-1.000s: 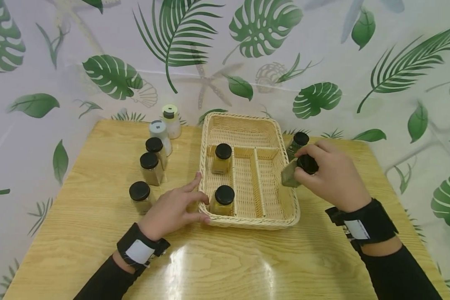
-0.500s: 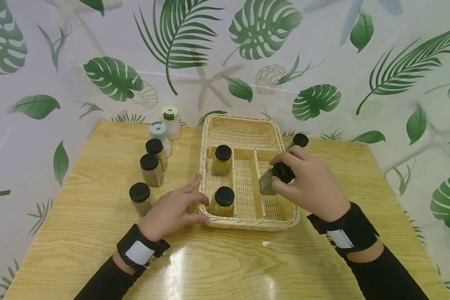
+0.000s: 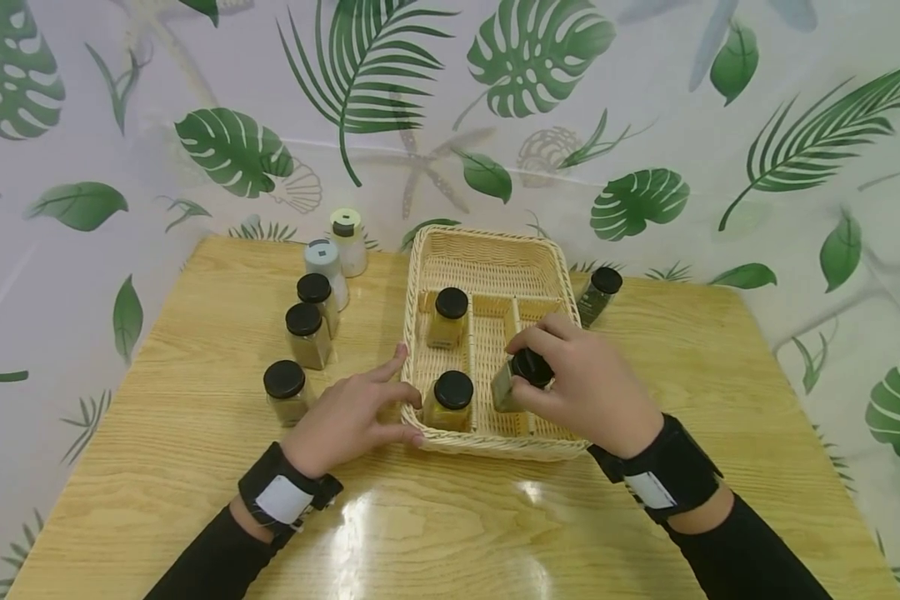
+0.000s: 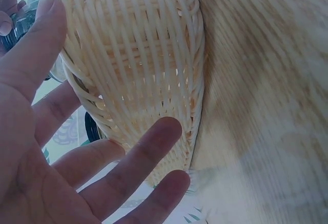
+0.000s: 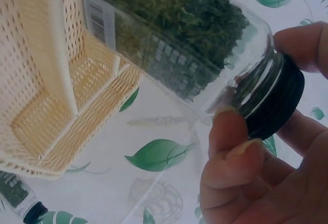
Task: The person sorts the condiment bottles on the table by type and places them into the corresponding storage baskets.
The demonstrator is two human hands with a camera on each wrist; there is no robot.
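"Leaf-print cloth (image 3: pixel 412 175) behind, wood tabletop (image 3: pixel 450 525) below. Remotely, I see the herb jar (image 5: pixel 169 39) tilted over the basket's (image 3: pixel 495 444) middle compartment (image 3: pixel 489 340)."

"Touching down?"

"Can't tell. Right hand (image 3: pixel 588 383) pinches it round the black lid (image 5: pixel 282 98)."

"How will it handle?"

"Light, I'd judge: dried herb. Stiff, slick-sided, breakable if glass. Best hold: lid and neck (image 5: pixel 248 85)."

"Left hand (image 3: pixel 352 417)?"

"Fingers spread wide, touching the basket's left side. Two yellow jars (image 3: pixel 445 332) stand in the left compartment (image 3: pixel 437 362)."

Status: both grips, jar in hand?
Right grip pinching herb jar by black lid, over or in middle column of basket. Left grip touching basket rim. Possible snag: wicker divider alongside.
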